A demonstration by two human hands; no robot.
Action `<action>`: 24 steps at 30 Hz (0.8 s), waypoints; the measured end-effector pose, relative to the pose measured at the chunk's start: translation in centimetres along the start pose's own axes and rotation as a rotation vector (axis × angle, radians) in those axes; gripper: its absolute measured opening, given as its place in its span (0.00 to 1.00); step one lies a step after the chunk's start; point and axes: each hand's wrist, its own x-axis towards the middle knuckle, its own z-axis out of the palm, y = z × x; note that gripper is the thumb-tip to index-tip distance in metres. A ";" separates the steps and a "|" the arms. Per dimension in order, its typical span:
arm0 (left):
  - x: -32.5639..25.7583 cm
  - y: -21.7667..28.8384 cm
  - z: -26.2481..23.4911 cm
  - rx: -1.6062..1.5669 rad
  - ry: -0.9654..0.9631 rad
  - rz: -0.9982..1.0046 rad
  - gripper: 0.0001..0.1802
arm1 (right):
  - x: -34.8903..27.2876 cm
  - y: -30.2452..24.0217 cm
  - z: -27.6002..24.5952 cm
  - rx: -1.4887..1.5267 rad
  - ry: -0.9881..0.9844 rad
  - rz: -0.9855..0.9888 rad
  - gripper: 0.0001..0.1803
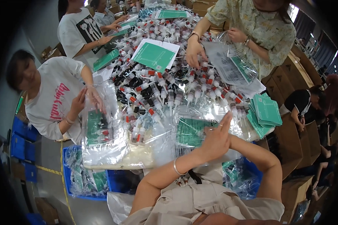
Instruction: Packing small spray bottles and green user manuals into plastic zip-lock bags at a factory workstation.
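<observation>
My left hand is raised in front of me, fingers straight and pressed together, pointing up and away. It covers my right hand; only the right forearm shows, so I cannot tell how the right fingers sit.

Just beyond and under the fingertips lies the clear plastic bag with a green printed card inside, flat on the table edge, card facing up. The hands appear to press or pinch its near right edge; exact contact is hidden.

Handling judgement: the film is thin, glossy, limp and likely slippery, so it should crumple if grabbed mid-panel. The card is the only stiff part. Best hold looks like a pinch at the open edge, or through the film onto the card.

Past the fingertips: a large heap of small clear pump bottles with red and black collars. To the right of the fingers, 1 stack of green cards. To the left, a second filled bag under another person's hands.
</observation>
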 end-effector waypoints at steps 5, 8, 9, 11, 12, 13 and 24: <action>0.7 -2.0 -2.2 0.077 -0.327 -0.521 0.38 | 2.1 -1.6 -0.4 -0.124 -0.124 0.026 0.24; -0.2 -2.0 -1.5 0.139 -0.147 -0.220 0.36 | 2.8 -2.3 -0.6 -0.078 -0.173 0.179 0.25; -0.2 -1.5 -1.2 0.143 -0.147 -0.217 0.36 | 2.8 -2.4 -0.7 -0.051 -0.159 0.173 0.25; -0.2 -0.8 -0.7 -0.050 0.033 -0.082 0.35 | 2.8 -2.6 -0.9 0.004 -0.131 0.159 0.25; -0.2 -0.8 -0.9 -0.047 0.033 -0.079 0.35 | 2.8 -2.6 -1.0 0.031 -0.117 0.152 0.25; -0.3 -0.7 -1.1 -0.072 0.048 -0.113 0.35 | 2.9 -2.7 -1.1 0.059 -0.104 0.144 0.25; 0.1 -3.3 -1.4 -0.058 0.022 -0.212 0.38 | 2.6 -2.2 -1.7 0.356 0.020 0.092 0.26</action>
